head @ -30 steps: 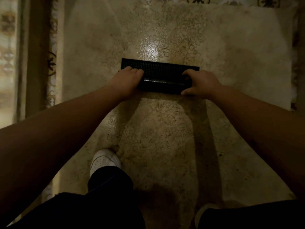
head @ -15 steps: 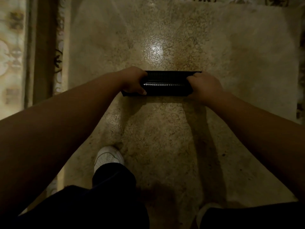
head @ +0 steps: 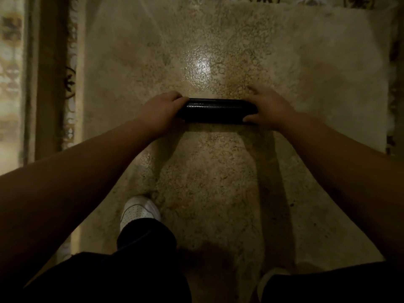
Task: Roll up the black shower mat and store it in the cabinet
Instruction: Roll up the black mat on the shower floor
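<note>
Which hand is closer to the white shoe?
The left. The left hand grips the left end of the rolled black mat, almost straight above the white shoe in the picture. The right hand holds the roll's other end, farther across.

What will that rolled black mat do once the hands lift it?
The black mat is now a tight tube, so it would probably roll if set on the shiny floor. Being flexible, it may spring open unless the left hand and right hand keep a grip on both ends.

Mat [head: 215, 110] ends under hands [head: 160, 112].
</note>
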### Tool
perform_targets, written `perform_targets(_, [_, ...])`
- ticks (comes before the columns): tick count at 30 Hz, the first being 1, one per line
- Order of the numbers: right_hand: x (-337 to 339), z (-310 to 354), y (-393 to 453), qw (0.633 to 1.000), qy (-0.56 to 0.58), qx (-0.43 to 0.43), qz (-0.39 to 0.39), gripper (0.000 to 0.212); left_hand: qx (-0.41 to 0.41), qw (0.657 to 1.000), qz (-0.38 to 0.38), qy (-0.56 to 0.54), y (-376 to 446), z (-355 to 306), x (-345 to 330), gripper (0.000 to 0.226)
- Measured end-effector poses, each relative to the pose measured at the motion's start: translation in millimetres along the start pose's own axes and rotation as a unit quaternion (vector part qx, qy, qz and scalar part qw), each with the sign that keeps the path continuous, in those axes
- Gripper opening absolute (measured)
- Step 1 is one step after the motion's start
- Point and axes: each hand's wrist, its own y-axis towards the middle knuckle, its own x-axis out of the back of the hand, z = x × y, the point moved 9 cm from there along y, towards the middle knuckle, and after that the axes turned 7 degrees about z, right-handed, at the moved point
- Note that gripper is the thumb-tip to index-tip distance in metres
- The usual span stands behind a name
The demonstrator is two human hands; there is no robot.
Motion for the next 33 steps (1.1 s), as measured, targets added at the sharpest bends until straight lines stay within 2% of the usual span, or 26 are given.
perform_targets(2, [-1.1,-7.3,-20.2,0.995,0.003,-0.004,-0.097,0.071,0.011,1.000,0.014,-0.025,6.3,8.2,-0.5,0.060])
perform_targets(3, [-7.2,-9.7,-27.6,0.994,-0.007,-0.010,-0.112,0.077,0.017,0.999,0.019,-0.034,8.3,12.4,-1.3,0.058])
perform_targets(5, [-18.5,-10.2,-30.1,0.993,-0.033,-0.008,-0.109,0.084,0.035,0.998,0.014,-0.059,8.9,20.9,-1.1,0.053])
perform_targets(10, [-8.8,-13.4,-20.9,0.990,-0.057,0.012,-0.131,0.067,0.046,0.997,-0.003,-0.065,10.8,24.1,-1.1,0.045])
perform_targets(14, [-6.8,-13.0,-19.2,0.988,-0.074,0.021,-0.132,0.067,0.070,0.995,-0.062,0.032,-4.6,21.6,-2.7,0.060])
perform_targets(17, [-6.9,-18.1,-17.7,0.990,-0.051,-0.007,-0.131,0.070,0.077,0.993,-0.058,0.076,-12.2,23.2,-5.4,0.067])
perform_targets(21, [-7.4,-19.4,-11.8,0.994,-0.025,0.019,-0.101,0.063,0.075,0.994,-0.048,0.063,-5.6,31.4,6.3,0.064])
perform_targets(24, [-14.1,-30.0,-19.3,0.993,0.006,0.015,-0.117,0.064,0.067,0.996,-0.044,0.045,-3.5,35.2,4.2,0.067])
perform_targets(28, [-21.0,-27.3,-18.7,0.990,-0.079,0.006,-0.118,0.069,0.066,0.992,-0.064,0.083,-5.3,37.2,2.6,0.066])
perform_targets(33, [-5.8,-24.0,-12.7,0.985,-0.118,0.022,-0.126,0.060,0.098,0.986,-0.046,0.126,-3.8,43.5,-7.0,0.074])
